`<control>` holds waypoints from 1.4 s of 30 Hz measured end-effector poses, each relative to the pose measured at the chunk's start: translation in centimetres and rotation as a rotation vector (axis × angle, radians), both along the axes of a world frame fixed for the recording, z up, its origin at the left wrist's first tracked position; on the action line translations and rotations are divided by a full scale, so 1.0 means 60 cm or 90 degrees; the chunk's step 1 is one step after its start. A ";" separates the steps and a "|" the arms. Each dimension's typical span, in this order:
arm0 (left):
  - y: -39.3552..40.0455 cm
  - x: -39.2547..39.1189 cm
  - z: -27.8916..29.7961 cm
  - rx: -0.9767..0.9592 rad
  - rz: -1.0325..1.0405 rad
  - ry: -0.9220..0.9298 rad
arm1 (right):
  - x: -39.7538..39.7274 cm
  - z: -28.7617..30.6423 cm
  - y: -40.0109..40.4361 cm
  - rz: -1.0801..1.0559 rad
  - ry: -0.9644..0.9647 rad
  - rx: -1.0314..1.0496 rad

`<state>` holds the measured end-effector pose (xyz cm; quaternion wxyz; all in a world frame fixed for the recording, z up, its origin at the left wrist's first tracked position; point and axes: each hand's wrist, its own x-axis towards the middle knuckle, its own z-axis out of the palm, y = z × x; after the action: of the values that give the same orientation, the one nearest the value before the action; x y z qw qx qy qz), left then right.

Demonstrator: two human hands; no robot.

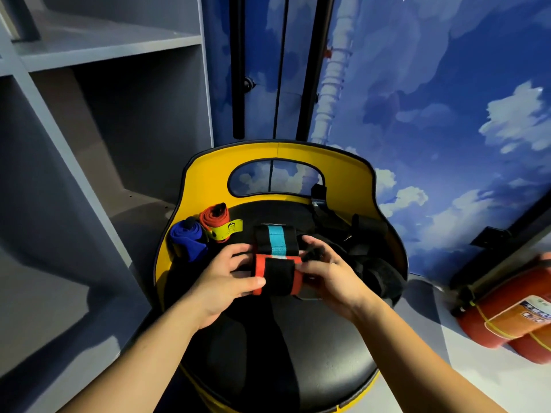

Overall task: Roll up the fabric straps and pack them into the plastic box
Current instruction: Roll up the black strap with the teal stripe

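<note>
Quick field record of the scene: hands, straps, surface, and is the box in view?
left hand: grips left end of red-edged roll
right hand: holds its right end
teal-striped roll: just behind red-edged roll
blue roll, red roll: at seat's back left
surface: black seat, yellow backrest
plastic box: not in view

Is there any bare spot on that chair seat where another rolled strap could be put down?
Yes: the near part of the black seat, below both hands, is bare. The back is crowded: blue roll and red roll at the back left, the teal-striped roll in the middle, and a black pile at the right.
</note>
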<state>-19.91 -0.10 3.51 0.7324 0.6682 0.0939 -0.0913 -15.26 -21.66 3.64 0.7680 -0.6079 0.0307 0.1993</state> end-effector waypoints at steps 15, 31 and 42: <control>-0.010 0.005 -0.019 0.271 -0.117 -0.105 | 0.058 0.041 0.007 -0.118 0.050 -0.083; -0.005 0.008 -0.033 0.307 -0.124 -0.094 | 0.065 0.035 0.008 -0.090 -0.019 -0.039; -0.011 0.021 -0.038 0.061 -0.016 0.046 | 0.056 0.066 0.021 -0.137 -0.232 -0.071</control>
<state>-18.63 -0.78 1.23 0.6944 0.7000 0.1162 -0.1195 -11.91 -20.38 7.59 0.7431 -0.6684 -0.0329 0.0007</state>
